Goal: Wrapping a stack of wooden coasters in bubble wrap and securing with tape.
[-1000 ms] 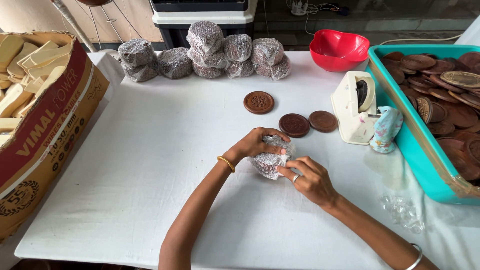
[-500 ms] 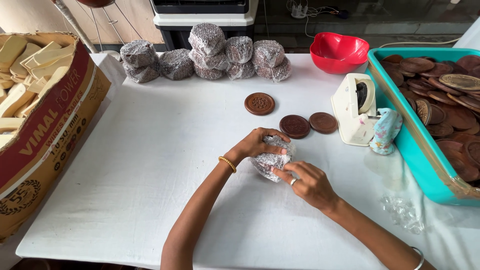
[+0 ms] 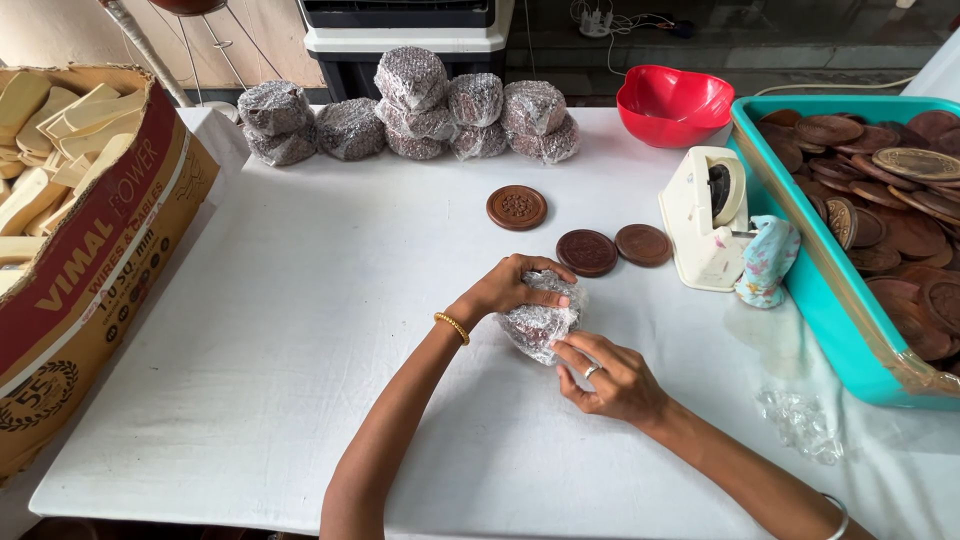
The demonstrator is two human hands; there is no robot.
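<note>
Compared with the frame a second ago: right hand (image 3: 612,377) drawn slightly lower against the near side of the wrapped bundle (image 3: 538,322), fingers pinching the clear film; left hand (image 3: 512,287) unchanged, cupped over the top and far side, grasping the bundle against the white table (image 3: 300,330). Bundle still between both hands, at table centre.

Beyond the hands: three brown carved discs (image 3: 586,252), none shifted. Further beyond: row of finished wrapped bundles (image 3: 415,105), unchanged. Beyond and right of the right hand: cream tape dispenser (image 3: 710,215), patterned cloth piece (image 3: 766,262) touching it, red bowl (image 3: 673,104).

Hidden or cut off: contents of the held bundle obscured by film and fingers, probably stacked discs. Teal tray (image 3: 800,290) of brown discs cut by the right edge. Cardboard box (image 3: 90,270) of pale wooden pieces, left of the left hand, cut by the left edge. Crumpled clear film (image 3: 800,425) right of the right forearm, hard to make out against the cloth.
</note>
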